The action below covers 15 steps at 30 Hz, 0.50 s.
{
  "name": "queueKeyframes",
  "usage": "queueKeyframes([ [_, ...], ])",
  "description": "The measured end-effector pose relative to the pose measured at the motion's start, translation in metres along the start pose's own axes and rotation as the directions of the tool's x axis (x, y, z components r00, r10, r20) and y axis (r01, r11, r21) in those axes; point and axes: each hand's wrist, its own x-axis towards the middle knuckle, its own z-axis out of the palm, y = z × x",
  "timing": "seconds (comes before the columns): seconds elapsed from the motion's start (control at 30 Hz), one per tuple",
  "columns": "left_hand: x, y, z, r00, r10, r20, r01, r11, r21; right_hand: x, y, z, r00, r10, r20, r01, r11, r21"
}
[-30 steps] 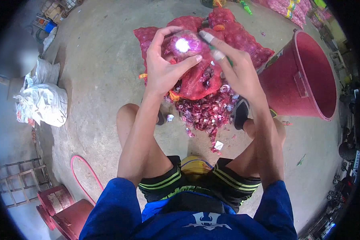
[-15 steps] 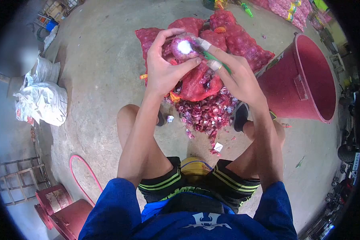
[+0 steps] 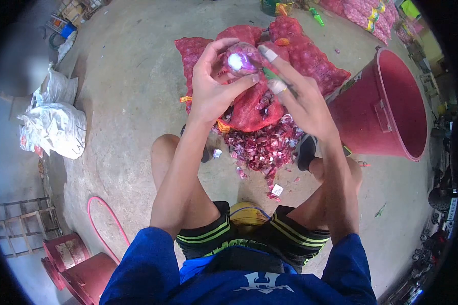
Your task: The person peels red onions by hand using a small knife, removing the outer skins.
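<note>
My left hand (image 3: 208, 91) is closed around a red onion (image 3: 245, 60), its fingers behind the bulb and the thumb in front. A bright white patch shows on the onion's left side. At the onion's right, my right hand (image 3: 305, 99) grips a small green-handled knife (image 3: 273, 77); its blade is hard to make out against the onion. White tape wraps some right fingertips. Below both hands lies an opened red mesh bag (image 3: 252, 114) of onions. A heap of purple onion skins (image 3: 262, 152) spreads on the floor between my feet.
Full red mesh sacks (image 3: 315, 58) lie just beyond my hands. A large dark-red bin (image 3: 359, 119) stands tilted-looking at the right. White sacks (image 3: 58, 127) are at the left, red containers (image 3: 94, 274) at lower left. Under me is a yellow seat (image 3: 247, 214).
The onion has turned in my left hand: its white patch is smaller and further left, with shiny purple facing me. My right fingers have shifted slightly along its right side.
</note>
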Motion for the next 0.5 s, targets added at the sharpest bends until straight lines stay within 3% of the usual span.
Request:
queueKeyframes([
  [0.03,-0.001,-0.001,-0.001,1.0,-0.002,0.001,0.002,1.0,0.0,0.0,0.006,0.002,0.995,-0.1,-0.026,0.1,0.995,-0.02],
  [0.17,-0.002,0.001,0.001,0.999,-0.004,-0.034,0.006,0.997,0.073,0.003,0.009,0.006,0.997,-0.071,-0.037,0.069,0.996,-0.057],
  [0.27,-0.001,0.0,0.002,0.999,-0.02,-0.035,0.022,0.998,0.051,0.004,0.014,0.011,0.982,-0.155,-0.109,0.146,0.986,-0.085],
  [0.37,-0.001,0.0,0.003,0.998,-0.063,-0.031,0.063,0.998,-0.003,0.005,0.012,0.015,0.99,-0.063,-0.122,0.051,0.994,-0.101],
  [0.43,0.0,0.001,0.004,0.996,-0.084,-0.031,0.084,0.996,-0.023,0.006,0.014,0.02,0.976,-0.072,-0.204,0.081,0.996,0.038],
  [0.47,0.0,0.0,0.005,0.994,-0.108,-0.004,0.107,0.988,-0.116,0.006,0.01,0.018,0.977,-0.074,-0.202,0.084,0.996,0.038],
  [0.5,-0.001,0.0,0.006,0.991,-0.128,0.024,0.13,0.97,-0.207,0.005,0.004,0.014,0.977,0.019,-0.214,0.002,0.995,0.097],
])
